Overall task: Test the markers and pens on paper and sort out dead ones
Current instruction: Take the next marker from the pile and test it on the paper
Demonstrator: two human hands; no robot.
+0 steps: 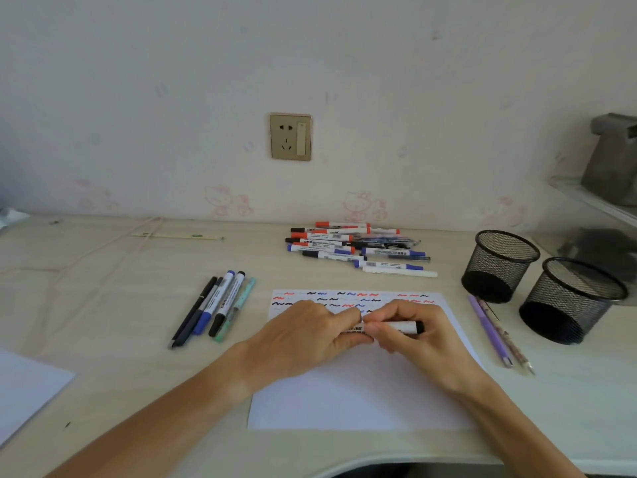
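A white marker with a black end (405, 327) lies level above the white test paper (358, 391), held between both hands. My left hand (306, 334) grips its left part, which the fingers hide. My right hand (413, 334) pinches the barrel from the right. Red, blue and black squiggles run across the paper's far edge. A pile of markers and pens (358, 250) lies behind the paper. To the left sits a smaller group of several pens and markers (215, 310). Two purple pens (496, 334) lie right of the paper.
Two black mesh pen cups (499, 265) (570, 300) stand at the right. Another white sheet (27, 391) pokes in at the left edge. A thin stick (179, 236) and a pale cord lie at the back left. The wall with a socket (290, 136) rises behind the desk.
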